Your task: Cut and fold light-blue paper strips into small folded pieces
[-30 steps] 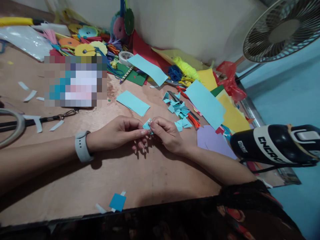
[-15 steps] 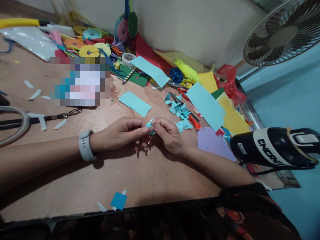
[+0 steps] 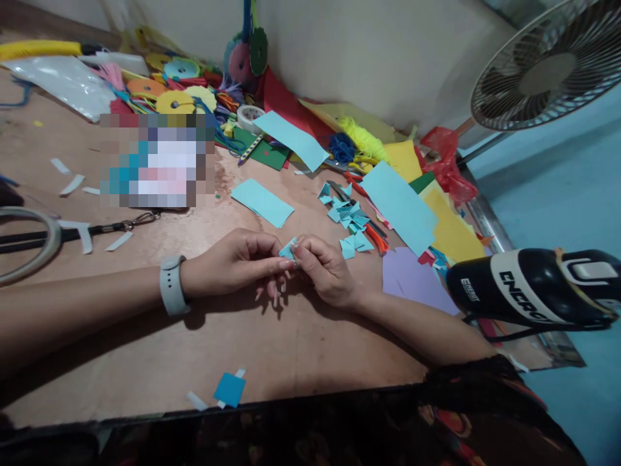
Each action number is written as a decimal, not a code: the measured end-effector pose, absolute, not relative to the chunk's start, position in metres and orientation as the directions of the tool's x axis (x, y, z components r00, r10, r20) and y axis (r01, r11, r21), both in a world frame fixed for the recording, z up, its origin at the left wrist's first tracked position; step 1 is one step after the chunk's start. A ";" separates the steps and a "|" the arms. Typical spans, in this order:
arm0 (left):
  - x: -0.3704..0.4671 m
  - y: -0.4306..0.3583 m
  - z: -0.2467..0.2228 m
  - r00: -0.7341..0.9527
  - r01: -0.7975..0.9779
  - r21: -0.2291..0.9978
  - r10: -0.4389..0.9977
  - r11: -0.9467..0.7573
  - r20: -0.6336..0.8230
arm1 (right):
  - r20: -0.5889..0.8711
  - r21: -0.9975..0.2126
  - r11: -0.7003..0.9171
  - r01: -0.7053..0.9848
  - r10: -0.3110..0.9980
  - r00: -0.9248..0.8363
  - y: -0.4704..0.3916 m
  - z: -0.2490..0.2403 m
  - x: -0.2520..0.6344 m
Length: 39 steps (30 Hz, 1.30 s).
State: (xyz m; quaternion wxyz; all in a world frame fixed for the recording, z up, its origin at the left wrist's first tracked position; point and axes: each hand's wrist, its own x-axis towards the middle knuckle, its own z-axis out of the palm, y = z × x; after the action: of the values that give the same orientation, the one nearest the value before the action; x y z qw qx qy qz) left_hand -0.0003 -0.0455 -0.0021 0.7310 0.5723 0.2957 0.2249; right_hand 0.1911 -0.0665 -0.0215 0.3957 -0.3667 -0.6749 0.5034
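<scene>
Between both hands is a small piece of light blue paper (image 3: 288, 249), mostly covered by fingers. My left hand (image 3: 247, 259), with a grey watch band on its wrist, pinches the paper between thumb and forefinger. From the other side, the closed fingers of my right hand (image 3: 326, 266) grip the same piece. Beyond the hands lies a light blue paper rectangle (image 3: 262, 202). To its right, small folded blue paper pieces (image 3: 350, 215) are heaped by orange-handled scissors (image 3: 376, 237).
A dark bottle (image 3: 528, 287) lies at the right, near purple paper (image 3: 414, 278). Larger blue sheets (image 3: 400, 204), yarn (image 3: 361, 139) and coloured discs (image 3: 177, 102) crowd the back. A tape roll (image 3: 53, 243) is at the left; a fan (image 3: 546, 71) stands at the back right.
My fingers have shifted slightly on the paper, and less of it shows now. The right fingers are curled closer over it; the left hand has moved a little to the right.
</scene>
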 end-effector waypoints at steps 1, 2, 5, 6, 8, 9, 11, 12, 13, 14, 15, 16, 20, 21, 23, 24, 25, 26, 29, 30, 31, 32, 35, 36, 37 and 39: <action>-0.001 -0.045 -0.002 0.727 0.017 0.965 0.660 0.260 -0.191 | 0.152 -0.974 0.207 0.088 0.895 -0.420 -0.066 -0.021 0.192; -0.002 -0.044 -0.002 0.732 0.024 0.958 0.647 0.286 -0.212 | 0.122 -0.982 0.173 0.079 0.892 -0.435 -0.064 -0.021 0.193; -0.004 -0.038 0.000 0.777 0.032 0.907 0.560 0.419 -0.286 | -0.033 -0.999 -0.009 0.046 0.832 -0.553 -0.057 -0.018 0.200; -0.005 -0.036 0.001 0.801 0.031 0.882 0.517 0.470 -0.304 | -0.079 -0.997 -0.073 0.034 0.794 -0.602 -0.054 -0.017 0.202; -0.007 -0.033 0.002 0.829 0.037 0.846 0.457 0.531 -0.323 | -0.110 -0.990 -0.141 0.009 0.734 -0.670 -0.049 -0.016 0.206; -0.007 -0.032 0.002 0.841 0.042 0.835 0.432 0.548 -0.326 | -0.113 -0.988 -0.156 0.000 0.712 -0.693 -0.047 -0.015 0.207; -0.008 -0.031 0.001 0.860 0.061 0.823 0.389 0.565 -0.331 | -0.104 -0.987 -0.160 -0.007 0.674 -0.732 -0.045 -0.015 0.209; -0.009 -0.030 0.000 0.869 0.076 0.818 0.364 0.570 -0.335 | -0.097 -0.988 -0.153 -0.006 0.657 -0.748 -0.044 -0.014 0.209; -0.009 -0.030 -0.001 0.877 0.093 0.813 0.339 0.575 -0.340 | -0.088 -0.990 -0.142 -0.005 0.642 -0.761 -0.044 -0.014 0.208; -0.009 -0.030 -0.002 0.884 0.111 0.808 0.314 0.578 -0.346 | -0.078 -0.992 -0.128 -0.004 0.630 -0.772 -0.043 -0.014 0.208; -0.010 -0.030 -0.002 0.890 0.129 0.803 0.290 0.581 -0.352 | -0.067 -0.994 -0.112 -0.004 0.623 -0.779 -0.043 -0.013 0.207; -0.010 -0.030 -0.002 0.893 0.145 0.799 0.270 0.583 -0.359 | -0.057 -0.995 -0.097 -0.004 0.619 -0.784 -0.044 -0.013 0.206; -0.011 -0.028 0.001 0.893 0.180 0.802 0.248 0.570 -0.376 | -0.043 -0.998 -0.062 0.006 0.616 -0.786 -0.046 -0.012 0.205; -0.011 -0.027 0.001 0.894 0.183 0.806 0.246 0.563 -0.375 | -0.044 -0.998 -0.060 0.008 0.621 -0.782 -0.047 -0.012 0.205; -0.012 -0.025 0.002 0.899 0.186 0.812 0.237 0.554 -0.368 | -0.043 -0.998 -0.062 0.004 0.638 -0.769 -0.049 -0.012 0.204; -0.012 -0.025 0.001 0.902 0.185 0.814 0.233 0.550 -0.363 | -0.041 -0.998 -0.063 0.001 0.648 -0.761 -0.050 -0.012 0.204; -0.012 -0.024 0.000 0.904 0.179 0.817 0.236 0.548 -0.357 | -0.039 -0.998 -0.062 -0.003 0.656 -0.753 -0.050 -0.013 0.204; -0.012 -0.024 -0.001 0.905 0.167 0.820 0.245 0.548 -0.348 | -0.034 -0.998 -0.057 -0.005 0.665 -0.746 -0.051 -0.013 0.204; -0.010 -0.028 -0.003 0.897 0.096 0.828 0.313 0.552 -0.313 | 0.001 -1.000 -0.007 -0.010 0.712 -0.702 -0.052 -0.015 0.203; -0.009 -0.030 -0.003 0.888 0.072 0.836 0.346 0.544 -0.302 | 0.022 -1.000 0.021 -0.009 0.734 -0.679 -0.052 -0.016 0.203; -0.008 -0.033 -0.003 0.878 0.057 0.848 0.377 0.526 -0.294 | 0.044 -0.999 0.051 -0.009 0.753 -0.656 -0.053 -0.017 0.202; -0.007 -0.036 -0.003 0.862 0.064 0.869 0.412 0.491 -0.296 | 0.064 -0.997 0.077 -0.008 0.768 -0.637 -0.054 -0.018 0.201; -0.004 -0.043 0.000 0.817 0.099 0.902 0.484 0.421 -0.315 | 0.097 -0.993 0.116 -0.007 0.792 -0.603 -0.058 -0.019 0.199; -0.003 -0.044 0.000 0.811 0.103 0.906 0.493 0.410 -0.316 | 0.102 -0.992 0.127 0.000 0.801 -0.590 -0.060 -0.020 0.198; -0.003 -0.044 0.001 0.811 0.109 0.909 0.493 0.402 -0.316 | 0.110 -0.989 0.144 0.014 0.809 -0.577 -0.062 -0.020 0.198; -0.003 -0.044 0.002 0.821 0.114 0.914 0.482 0.388 -0.307 | 0.150 -0.977 0.208 0.043 0.819 -0.553 -0.064 -0.020 0.198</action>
State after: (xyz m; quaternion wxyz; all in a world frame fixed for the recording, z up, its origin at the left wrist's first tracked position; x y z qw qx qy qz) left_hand -0.0029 -0.0441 0.0016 0.7862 0.5407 0.2756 0.1168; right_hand 0.1979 -0.0644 -0.0203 0.3549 -0.3120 -0.6914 0.5465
